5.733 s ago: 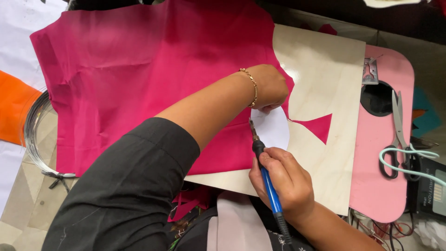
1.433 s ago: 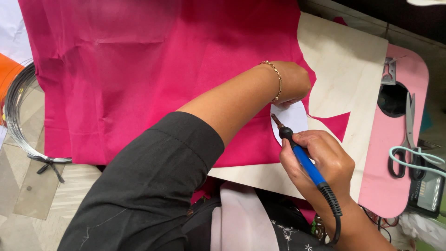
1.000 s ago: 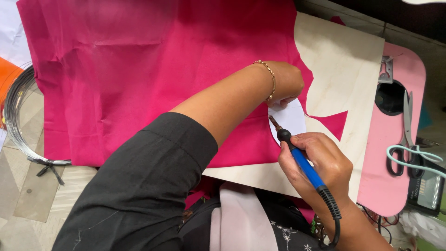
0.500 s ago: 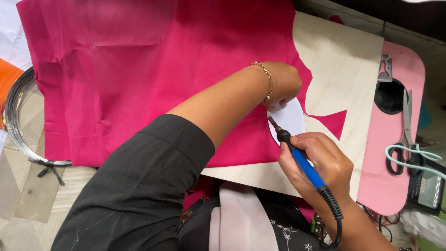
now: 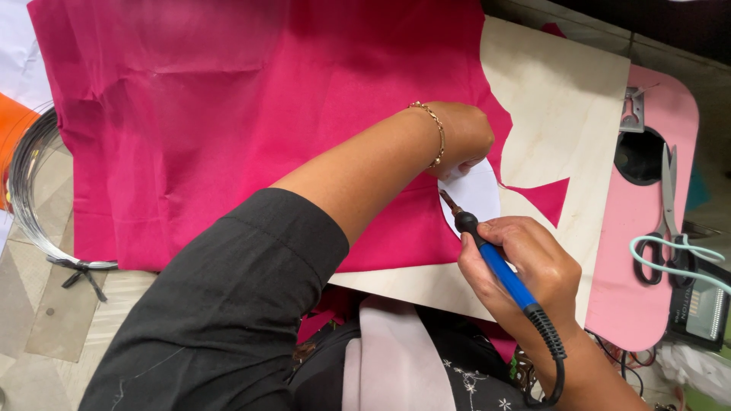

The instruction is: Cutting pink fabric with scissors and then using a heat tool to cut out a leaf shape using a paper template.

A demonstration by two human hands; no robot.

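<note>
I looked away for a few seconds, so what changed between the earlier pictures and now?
Very little: the right hand tilted the blue-handled hot tool more diagonally. Its tip stays at the white template, which the left hand still presses onto the pink fabric.

Bare wooden board (image 5: 567, 99) open to the right of the left hand (image 5: 461, 137), scissors (image 5: 666, 217) and cord lying on the pink tray (image 5: 655, 304) further right, wire coil (image 5: 30, 198) blocking the far left edge, pink cloth (image 5: 228, 114) covering the middle, right hand (image 5: 529, 266) with blue tool (image 5: 499, 266) filling the near side.
</note>
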